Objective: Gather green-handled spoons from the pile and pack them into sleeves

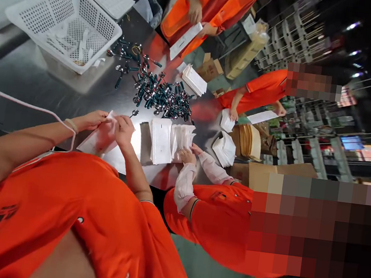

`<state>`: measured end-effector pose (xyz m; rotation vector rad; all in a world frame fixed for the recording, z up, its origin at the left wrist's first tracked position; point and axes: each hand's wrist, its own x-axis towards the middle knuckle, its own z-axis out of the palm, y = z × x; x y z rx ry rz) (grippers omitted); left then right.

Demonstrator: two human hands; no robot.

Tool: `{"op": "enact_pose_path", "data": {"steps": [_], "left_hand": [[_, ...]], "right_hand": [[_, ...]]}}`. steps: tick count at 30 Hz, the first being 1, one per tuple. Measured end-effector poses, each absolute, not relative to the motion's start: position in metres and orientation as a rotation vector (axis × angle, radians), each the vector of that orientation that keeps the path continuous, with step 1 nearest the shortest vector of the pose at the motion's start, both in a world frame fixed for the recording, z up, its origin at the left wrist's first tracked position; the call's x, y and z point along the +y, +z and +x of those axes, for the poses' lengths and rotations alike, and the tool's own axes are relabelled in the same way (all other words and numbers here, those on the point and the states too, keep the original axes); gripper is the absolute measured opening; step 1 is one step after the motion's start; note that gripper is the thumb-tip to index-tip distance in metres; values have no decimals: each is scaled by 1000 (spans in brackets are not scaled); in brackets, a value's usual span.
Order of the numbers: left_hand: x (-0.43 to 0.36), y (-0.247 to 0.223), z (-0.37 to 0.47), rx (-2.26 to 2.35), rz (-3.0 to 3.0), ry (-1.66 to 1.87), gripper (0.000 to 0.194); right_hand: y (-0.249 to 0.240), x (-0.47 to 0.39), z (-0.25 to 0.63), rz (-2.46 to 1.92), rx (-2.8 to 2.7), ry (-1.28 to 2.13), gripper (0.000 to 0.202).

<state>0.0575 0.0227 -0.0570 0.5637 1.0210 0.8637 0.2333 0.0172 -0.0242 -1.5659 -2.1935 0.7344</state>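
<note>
A thin white plastic bag [96,140] hangs over the table edge in front of me. My left hand [95,120] pinches it at its upper edge. My right hand [124,130] grips the same edge just beside the left, fingers bent around it. Whether anything is inside the bag cannot be made out. One loose spoon [135,113] lies on the metal table just beyond my right hand. Farther off is a heap of spoons with dark green handles [164,95]. Stacked white packets [161,143] sit to the right of my hands.
A white perforated basket [70,30] holding paper scraps stands at the far left of the metal table [72,98]. A co-worker's hands [188,155] touch the packet stack on my right. Two more people handle white sleeves across the table. A pale cord [24,103] crosses by my left arm.
</note>
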Motion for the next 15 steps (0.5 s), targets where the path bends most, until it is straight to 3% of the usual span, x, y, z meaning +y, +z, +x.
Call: {"op": "enact_pose_path", "data": {"steps": [5, 12, 15], "left_hand": [[17, -62, 61, 1038, 563, 877, 14], [11, -63, 52, 1041, 578, 854, 14], [10, -57, 39, 1006, 571, 881, 24]], "right_hand": [[-26, 28, 211, -1588, -2176, 771, 24], [-28, 32, 225, -1610, -1838, 847, 14], [-22, 43, 268, -1610, -1477, 798, 24]]}}
